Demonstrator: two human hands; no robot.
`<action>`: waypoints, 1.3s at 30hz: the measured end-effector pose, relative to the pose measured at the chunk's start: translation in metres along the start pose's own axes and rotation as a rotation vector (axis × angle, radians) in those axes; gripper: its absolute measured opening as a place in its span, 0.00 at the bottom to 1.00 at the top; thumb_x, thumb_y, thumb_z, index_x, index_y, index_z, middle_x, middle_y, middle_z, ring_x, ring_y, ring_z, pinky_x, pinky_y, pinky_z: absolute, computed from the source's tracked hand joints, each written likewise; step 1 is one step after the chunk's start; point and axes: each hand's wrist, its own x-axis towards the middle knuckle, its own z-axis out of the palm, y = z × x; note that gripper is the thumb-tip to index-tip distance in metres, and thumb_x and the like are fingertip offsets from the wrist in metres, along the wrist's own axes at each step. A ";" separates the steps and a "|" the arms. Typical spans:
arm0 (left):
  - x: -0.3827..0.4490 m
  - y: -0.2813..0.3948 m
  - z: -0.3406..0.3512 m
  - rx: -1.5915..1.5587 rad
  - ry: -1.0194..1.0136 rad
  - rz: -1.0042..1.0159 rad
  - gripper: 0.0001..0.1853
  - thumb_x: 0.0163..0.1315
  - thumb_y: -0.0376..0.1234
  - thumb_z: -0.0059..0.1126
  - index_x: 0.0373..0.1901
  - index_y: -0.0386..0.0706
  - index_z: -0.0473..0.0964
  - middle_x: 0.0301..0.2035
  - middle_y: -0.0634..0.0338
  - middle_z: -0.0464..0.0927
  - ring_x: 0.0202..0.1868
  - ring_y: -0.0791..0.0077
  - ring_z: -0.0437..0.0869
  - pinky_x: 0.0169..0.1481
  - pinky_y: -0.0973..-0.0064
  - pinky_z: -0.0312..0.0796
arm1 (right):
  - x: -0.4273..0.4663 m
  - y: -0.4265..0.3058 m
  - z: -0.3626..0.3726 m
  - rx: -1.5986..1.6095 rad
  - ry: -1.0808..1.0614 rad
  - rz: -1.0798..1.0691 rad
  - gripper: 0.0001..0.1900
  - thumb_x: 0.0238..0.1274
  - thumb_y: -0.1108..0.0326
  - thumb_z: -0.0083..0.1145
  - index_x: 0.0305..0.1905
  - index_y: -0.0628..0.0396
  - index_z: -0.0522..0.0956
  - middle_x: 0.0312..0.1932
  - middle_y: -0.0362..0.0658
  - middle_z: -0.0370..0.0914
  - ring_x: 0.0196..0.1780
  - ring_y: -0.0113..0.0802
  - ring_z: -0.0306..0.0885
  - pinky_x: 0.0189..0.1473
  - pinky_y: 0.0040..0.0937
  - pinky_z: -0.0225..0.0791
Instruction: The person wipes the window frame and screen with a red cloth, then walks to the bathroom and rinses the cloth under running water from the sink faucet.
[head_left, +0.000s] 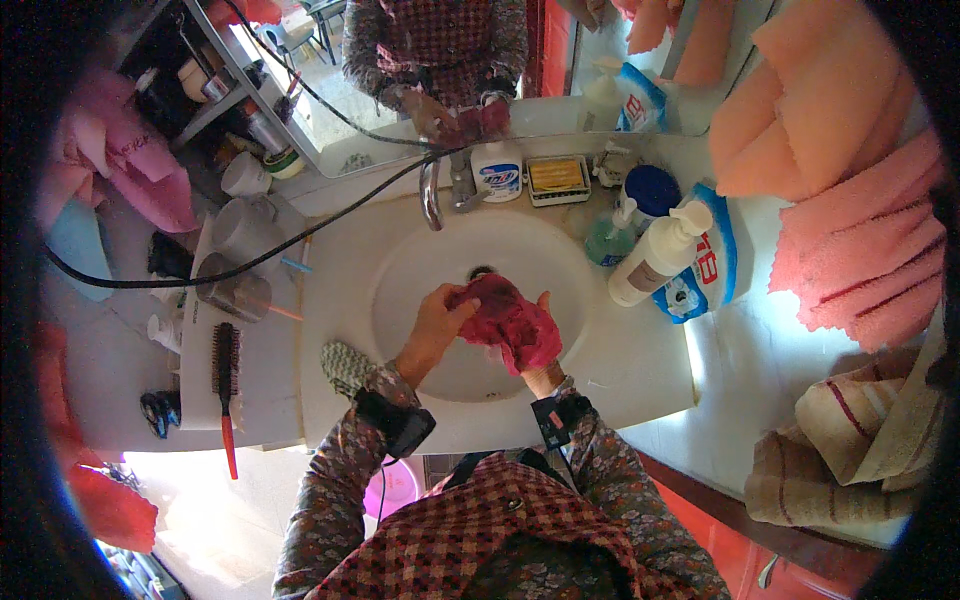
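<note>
A wet-looking red cloth (501, 315) is bunched up over the white washbasin (409, 262). My left hand (437, 324) pinches its left end between thumb and fingers. The other side of the cloth lies over my right hand (541, 375), whose thumb sticks out at the edge while the fingers are hidden. Just beyond the cloth is the dark drain hole (481, 271). The chrome faucet (430, 196) stands behind the basin, its spout pointing toward the bowl.
Right of the basin stand a white pump bottle (658, 251), a green soap bottle (609, 238) and a blue-white detergent bag (712, 262). Yellow soap (556, 176) sits behind. A black cable (330, 217) crosses the left side, above a hairbrush (226, 375). Towels (862, 247) hang right.
</note>
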 end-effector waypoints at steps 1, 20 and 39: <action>0.002 0.003 -0.004 -0.097 -0.006 -0.079 0.17 0.63 0.37 0.61 0.46 0.34 0.73 0.36 0.58 0.80 0.35 0.75 0.81 0.36 0.78 0.74 | -0.001 0.002 0.000 -0.061 0.110 -0.032 0.47 0.64 0.27 0.25 0.70 0.62 0.58 0.68 0.55 0.62 0.68 0.52 0.64 0.68 0.48 0.60; -0.039 0.180 -0.012 0.069 -0.174 0.170 0.16 0.67 0.40 0.56 0.47 0.37 0.73 0.37 0.63 0.79 0.38 0.80 0.79 0.44 0.79 0.73 | -0.009 0.022 -0.033 -0.055 0.418 -0.090 0.55 0.51 0.16 0.24 0.72 0.51 0.57 0.72 0.49 0.58 0.72 0.55 0.57 0.68 0.60 0.55; -0.002 0.122 -0.006 -0.030 -0.358 -0.083 0.18 0.64 0.38 0.59 0.50 0.36 0.74 0.42 0.57 0.81 0.43 0.73 0.83 0.49 0.75 0.76 | 0.015 0.029 0.016 -0.141 0.097 -0.154 0.30 0.71 0.44 0.37 0.70 0.47 0.59 0.68 0.48 0.62 0.70 0.51 0.59 0.67 0.58 0.58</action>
